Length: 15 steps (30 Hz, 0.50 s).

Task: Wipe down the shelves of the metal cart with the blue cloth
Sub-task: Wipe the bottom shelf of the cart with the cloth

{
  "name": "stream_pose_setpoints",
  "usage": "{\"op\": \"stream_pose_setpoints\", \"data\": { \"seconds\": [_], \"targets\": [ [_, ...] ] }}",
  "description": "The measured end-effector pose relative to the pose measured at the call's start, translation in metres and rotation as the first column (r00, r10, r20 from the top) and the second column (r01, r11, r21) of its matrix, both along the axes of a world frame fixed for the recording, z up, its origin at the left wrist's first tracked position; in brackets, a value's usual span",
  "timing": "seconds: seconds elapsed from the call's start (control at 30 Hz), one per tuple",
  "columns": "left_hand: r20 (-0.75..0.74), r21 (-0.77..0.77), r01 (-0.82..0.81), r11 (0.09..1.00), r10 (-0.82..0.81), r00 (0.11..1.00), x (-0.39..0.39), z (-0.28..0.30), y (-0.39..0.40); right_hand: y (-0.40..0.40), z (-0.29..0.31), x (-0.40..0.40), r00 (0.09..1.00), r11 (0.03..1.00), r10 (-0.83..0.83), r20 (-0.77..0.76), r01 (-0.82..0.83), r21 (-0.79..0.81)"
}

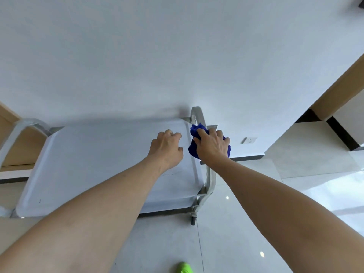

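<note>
The metal cart [82, 166] stands against a white wall, its pale top shelf facing me. A lower shelf edge shows at the front right. My right hand [212, 148] grips the bunched blue cloth [194, 148] against the cart's right rim, just below the curved right handle [199, 115]. My left hand [167, 146] hovers or rests over the top shelf beside it, fingers loosely curled, holding nothing; contact with the shelf is unclear.
The white wall [177, 56] lies right behind the cart. A wall socket [249, 140] sits low to the right. Wooden furniture [17, 142] flanks the left handle [17, 131]. Glossy tiled floor [256, 223] spreads to the right; a green shoe [185, 267] shows at the bottom.
</note>
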<state>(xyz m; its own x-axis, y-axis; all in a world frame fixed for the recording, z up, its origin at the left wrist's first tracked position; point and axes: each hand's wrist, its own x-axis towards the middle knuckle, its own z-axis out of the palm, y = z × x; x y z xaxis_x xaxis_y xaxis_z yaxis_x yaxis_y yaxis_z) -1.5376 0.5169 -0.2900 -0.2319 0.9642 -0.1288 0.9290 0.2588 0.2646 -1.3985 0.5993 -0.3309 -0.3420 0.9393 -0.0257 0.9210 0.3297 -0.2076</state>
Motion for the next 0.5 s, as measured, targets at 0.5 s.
{"op": "stream_pose_setpoints", "data": {
  "seconds": [0.5],
  "targets": [
    [0.006, -0.133, -0.024, 0.991, 0.026, 1.000, -0.011, -0.043, 0.030, 0.031, -0.038, -0.019, 0.983, 0.986, 0.077, 0.166, -0.051, -0.159]
  ]
}}
